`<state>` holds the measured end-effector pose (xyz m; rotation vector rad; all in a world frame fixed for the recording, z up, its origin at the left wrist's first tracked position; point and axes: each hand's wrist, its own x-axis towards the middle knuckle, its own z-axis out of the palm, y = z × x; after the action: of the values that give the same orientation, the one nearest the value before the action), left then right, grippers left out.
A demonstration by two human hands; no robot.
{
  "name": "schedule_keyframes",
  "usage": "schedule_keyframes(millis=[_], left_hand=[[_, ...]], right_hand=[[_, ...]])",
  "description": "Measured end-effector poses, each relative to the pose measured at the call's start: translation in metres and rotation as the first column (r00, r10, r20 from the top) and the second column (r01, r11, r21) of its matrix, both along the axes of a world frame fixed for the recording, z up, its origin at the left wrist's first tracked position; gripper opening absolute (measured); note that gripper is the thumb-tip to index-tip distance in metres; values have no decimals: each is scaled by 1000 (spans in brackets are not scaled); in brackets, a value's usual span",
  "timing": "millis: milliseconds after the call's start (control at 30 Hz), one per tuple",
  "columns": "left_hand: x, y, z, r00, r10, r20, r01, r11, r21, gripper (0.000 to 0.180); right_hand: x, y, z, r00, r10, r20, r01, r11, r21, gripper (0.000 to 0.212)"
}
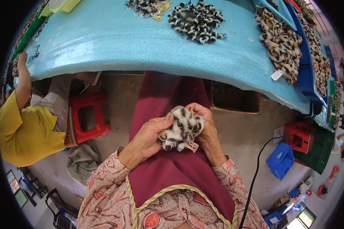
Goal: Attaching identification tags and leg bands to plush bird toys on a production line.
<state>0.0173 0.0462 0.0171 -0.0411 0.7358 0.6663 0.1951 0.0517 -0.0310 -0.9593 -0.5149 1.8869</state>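
Clock directions are from the toy. The blue-covered worktop (103,45) arcs from about 10 round to nearly 3, its front edge curving above both hands and well apart from them; a broad band of blue shows between that edge and the piles behind. Grey floor (120,89) shows on both sides of the dark red apron (160,91), which runs from 12 to 6. At 9, well apart, a co-worker in a yellow shirt (30,129) is beside a red stool (79,129). A long blue tray (305,76) borders the worktop between 2 and 3, with a pile of spotted plush pieces (283,49) just inside it. A black-and-white pile (202,28) lies at 12, near the far side. On the floor are a box (237,111) at 2, below the worktop's edge, and a blue crate (280,160) between 3 and 4.

The left grip (151,135) and right grip (205,124) are narrow, holding the spotted plush toy (185,131) between them, over the apron. Its small tag (192,147) hangs at 5.
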Motion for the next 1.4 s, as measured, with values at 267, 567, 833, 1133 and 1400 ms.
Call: schedule_keyframes(millis=[267, 567, 833, 1133, 1400], left_hand=[[-4, -10, -2, 996, 20, -82, -22, 1000, -16, 29], [-2, -13, -7, 997, 51, 54, -48, 998, -40, 28], [4, -11, -16, 995, 91, 29, -91, 996, 15, 59], [-6, -26, -35, 993, 68, 99, -61, 995, -72, 32], [-1, -13, -36, 998, -67, -12, 68, 966, 250, 21]], right_hand=[[-12, -18, -16, 997, 49, -55, -51, 998, -36, 36], [-4, -21, -25, 981, -10, -191, -3, 998, -69, 28], [13, -13, -3, 998, 25, -51, -25, 1000, -3, 53], [13, -33, -11, 919, 286, 273, -335, 929, 155, 19], [110, 17, 112, 858, 12, 514, -167, 952, 256, 16]])
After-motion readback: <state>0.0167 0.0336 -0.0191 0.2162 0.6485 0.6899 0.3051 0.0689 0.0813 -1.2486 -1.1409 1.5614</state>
